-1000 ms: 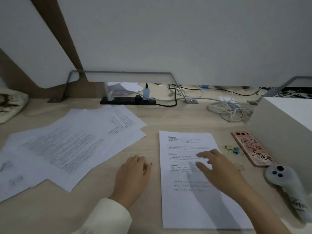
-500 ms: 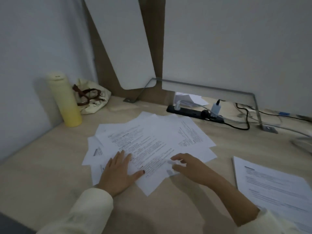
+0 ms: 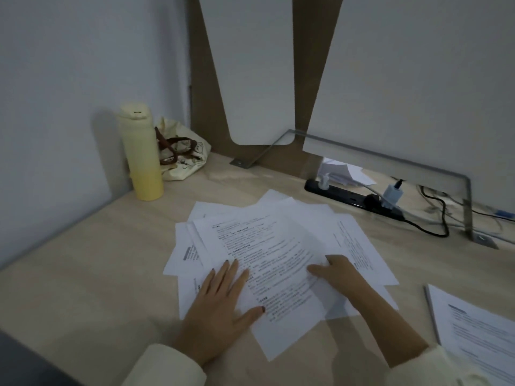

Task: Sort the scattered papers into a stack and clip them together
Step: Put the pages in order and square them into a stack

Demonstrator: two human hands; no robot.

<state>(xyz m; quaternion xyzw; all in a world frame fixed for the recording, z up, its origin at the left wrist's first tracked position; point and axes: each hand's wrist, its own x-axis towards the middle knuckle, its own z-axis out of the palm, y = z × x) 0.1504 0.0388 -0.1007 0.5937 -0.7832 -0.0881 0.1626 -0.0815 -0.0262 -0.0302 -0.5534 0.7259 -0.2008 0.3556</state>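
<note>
A loose pile of several printed papers (image 3: pixel 281 240) lies fanned out on the wooden desk (image 3: pixel 92 268). My left hand (image 3: pixel 223 302) rests flat on the pile's near left part, fingers straight and spread. My right hand (image 3: pixel 338 273) is at the right side of the top sheet, thumb lying on the page and fingers curled at its edge, pinching it; that side of the sheet looks slightly raised. A separate printed sheet (image 3: pixel 473 330) lies apart at the right edge of the view. No clip is in sight.
A pale yellow bottle (image 3: pixel 142 160) and a cloth bag (image 3: pixel 184 154) stand in the back left corner by the wall. A black power strip (image 3: pixel 351 197) with plugs and cables runs along the back, under a metal bracket (image 3: pixel 465 207) and white partition panels.
The view swung left from the single sheet to the scattered pile. Both hands moved onto the pile; the left went flat on it and the right took the top sheet's edge.
</note>
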